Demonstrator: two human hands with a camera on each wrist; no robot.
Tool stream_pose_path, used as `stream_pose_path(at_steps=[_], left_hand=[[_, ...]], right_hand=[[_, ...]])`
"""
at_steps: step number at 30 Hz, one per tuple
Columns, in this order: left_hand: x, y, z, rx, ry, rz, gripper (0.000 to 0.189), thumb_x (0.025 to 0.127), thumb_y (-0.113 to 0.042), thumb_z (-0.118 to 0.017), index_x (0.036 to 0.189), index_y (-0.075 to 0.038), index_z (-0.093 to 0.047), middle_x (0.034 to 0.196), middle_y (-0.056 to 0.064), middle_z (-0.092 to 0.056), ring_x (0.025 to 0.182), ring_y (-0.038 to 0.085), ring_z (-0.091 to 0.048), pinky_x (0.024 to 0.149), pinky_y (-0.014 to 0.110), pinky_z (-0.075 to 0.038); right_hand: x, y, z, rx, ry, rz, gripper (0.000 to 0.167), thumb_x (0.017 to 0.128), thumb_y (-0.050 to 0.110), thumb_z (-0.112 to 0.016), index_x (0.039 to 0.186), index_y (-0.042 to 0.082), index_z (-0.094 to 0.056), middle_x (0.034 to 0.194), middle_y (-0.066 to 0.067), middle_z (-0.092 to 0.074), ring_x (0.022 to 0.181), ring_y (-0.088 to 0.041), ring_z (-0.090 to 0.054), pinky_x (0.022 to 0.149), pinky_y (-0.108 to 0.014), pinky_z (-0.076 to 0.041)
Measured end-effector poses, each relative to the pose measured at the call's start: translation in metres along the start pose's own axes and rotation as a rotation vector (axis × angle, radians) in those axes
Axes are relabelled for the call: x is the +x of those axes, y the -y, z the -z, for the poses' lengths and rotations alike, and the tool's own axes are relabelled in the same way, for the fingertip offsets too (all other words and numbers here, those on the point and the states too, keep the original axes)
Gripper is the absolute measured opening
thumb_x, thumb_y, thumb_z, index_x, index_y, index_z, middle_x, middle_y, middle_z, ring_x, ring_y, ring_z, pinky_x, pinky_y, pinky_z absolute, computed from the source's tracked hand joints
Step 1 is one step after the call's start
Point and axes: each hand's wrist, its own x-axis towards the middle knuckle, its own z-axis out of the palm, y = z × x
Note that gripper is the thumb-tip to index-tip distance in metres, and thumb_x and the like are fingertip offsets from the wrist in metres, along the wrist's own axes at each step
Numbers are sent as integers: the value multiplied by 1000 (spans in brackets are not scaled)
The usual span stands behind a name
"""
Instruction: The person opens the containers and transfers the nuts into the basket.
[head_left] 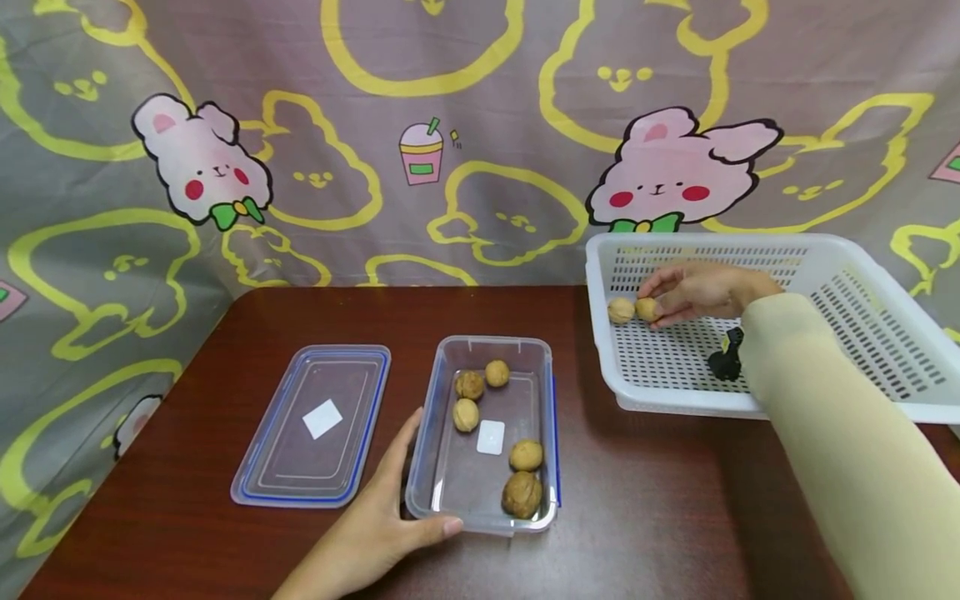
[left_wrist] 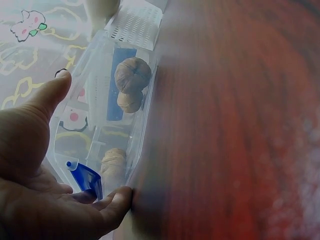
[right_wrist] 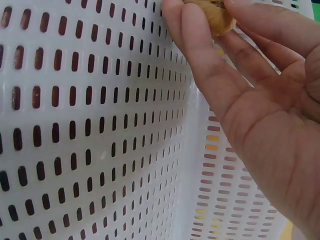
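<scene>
Inside the white basket [head_left: 675, 398], at its left end, my right hand [head_left: 701, 287] pinches a walnut [head_left: 647, 309] between thumb and fingers. Another walnut [head_left: 621, 311] lies just left of it. In the right wrist view the pinched walnut [right_wrist: 216, 16] is at the top, partly hidden by the fingers. My left hand [head_left: 382, 508] grips the near left corner of a clear plastic food container [head_left: 491, 342], its thumb across the near side. Several walnuts [head_left: 522, 495] sit in that container. The left wrist view shows fingers [left_wrist: 117, 207] around its blue latch [left_wrist: 86, 177].
A clear lid [head_left: 311, 425] with a blue seal lies flat left of the container. A small black object [head_left: 726, 358] is at the basket, beside the right sleeve. Behind the brown table [head_left: 615, 533] hangs a patterned curtain [head_left: 480, 100].
</scene>
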Motion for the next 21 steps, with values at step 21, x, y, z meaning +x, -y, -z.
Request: stream_pose_path(at_steps=[21], left_hand=[[1, 1, -1, -4, -4, 5, 124, 78, -37, -93, 169, -33, -8, 174, 10, -20, 149, 33, -39, 118, 58, -33]], right_hand=[[3, 2, -3, -78, -48, -2, 33, 100, -1, -63, 132, -1, -55, 115, -11, -63, 97, -25, -72, 95, -44, -60]])
